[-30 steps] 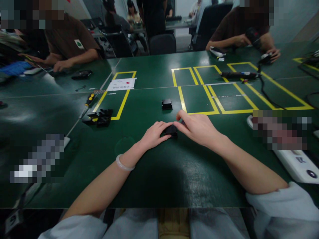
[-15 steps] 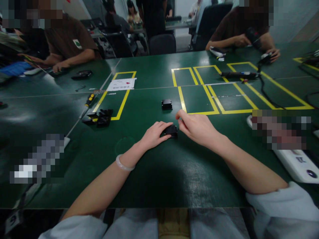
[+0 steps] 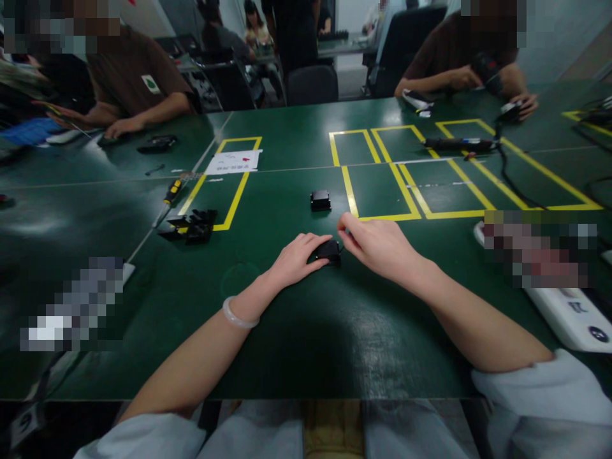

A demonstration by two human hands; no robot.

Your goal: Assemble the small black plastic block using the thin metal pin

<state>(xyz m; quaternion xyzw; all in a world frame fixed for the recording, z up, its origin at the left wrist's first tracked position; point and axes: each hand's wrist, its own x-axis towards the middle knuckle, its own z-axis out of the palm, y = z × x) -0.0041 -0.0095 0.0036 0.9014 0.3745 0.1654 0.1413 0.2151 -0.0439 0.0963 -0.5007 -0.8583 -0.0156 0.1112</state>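
Observation:
My left hand (image 3: 297, 258) grips a small black box-shaped part (image 3: 329, 253) against the green table, thumb on the near side and fingers over the far side. Close by on the right, my right hand (image 3: 375, 242) is closed in a pinch beside the part's right end. A thin dark bit shows under its fingertips, too small to name. Just beyond my hands sits another black box-shaped part (image 3: 320, 200), touched by neither hand. A heap of black pieces (image 3: 191, 225) lies to the left.
Yellow tape rectangles (image 3: 351, 191) mark the table (image 3: 287, 357). A yellow-and-black screwdriver (image 3: 173, 190) and a white paper label (image 3: 234, 162) lie left of centre. A white case (image 3: 571, 319) stands at right. Across the table, one co-worker holds a power driver (image 3: 486, 73).
Both my hands stay almost in place on and beside the black part. The co-worker at far left has shifted their hands slightly.

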